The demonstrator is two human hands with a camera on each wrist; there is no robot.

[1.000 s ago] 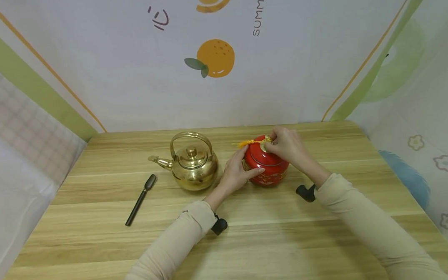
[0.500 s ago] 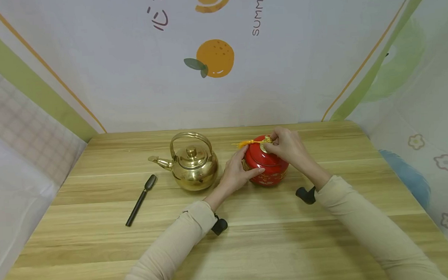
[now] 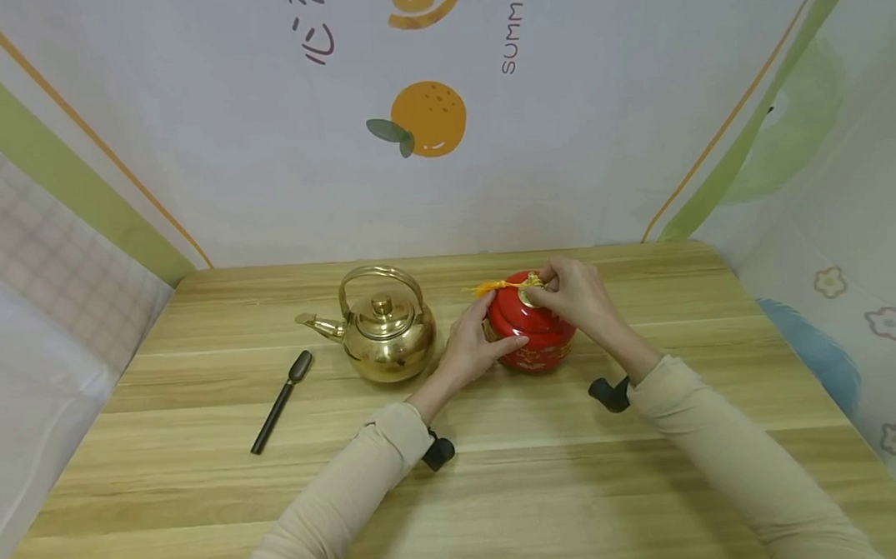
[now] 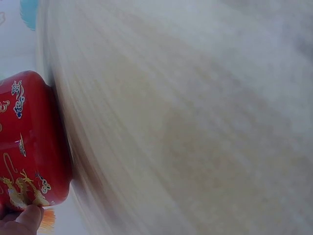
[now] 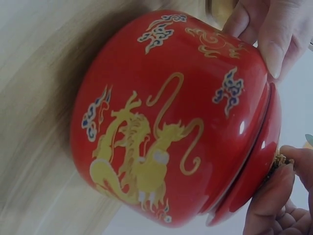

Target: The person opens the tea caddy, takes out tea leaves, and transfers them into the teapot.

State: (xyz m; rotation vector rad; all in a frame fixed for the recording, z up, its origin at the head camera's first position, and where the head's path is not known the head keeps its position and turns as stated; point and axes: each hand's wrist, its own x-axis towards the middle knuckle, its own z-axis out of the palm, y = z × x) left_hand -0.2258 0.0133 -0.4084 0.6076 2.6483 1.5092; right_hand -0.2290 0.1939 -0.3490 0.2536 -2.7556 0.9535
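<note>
A red lidded jar (image 5: 161,127) with gold dragon and cloud patterns stands on the table. My left hand (image 3: 469,345) holds its left side, thumb across the front and fingers behind. At the top, my right hand (image 3: 575,295) pinches the gold knob (image 5: 279,164) of the red lid (image 5: 249,171) between thumb and fingers. A dark seam between lid and jar shows in the right wrist view, wider toward one side. A yellow tassel (image 3: 488,288) hangs from the knob over the lid's left. In the left wrist view, only a fingertip shows against the jar (image 4: 34,137).
A brass teapot (image 3: 391,340) with a raised handle stands left of the jar, its spout pointing left. Farther left lies a small dark scoop (image 3: 282,402) on the wooden table (image 3: 503,502). A printed white cloth (image 3: 562,141) hangs behind the table.
Both hands keep their holds on the jar and knob. The lid's rim looks slightly shifted against the jar. The head view has tilted a little.
</note>
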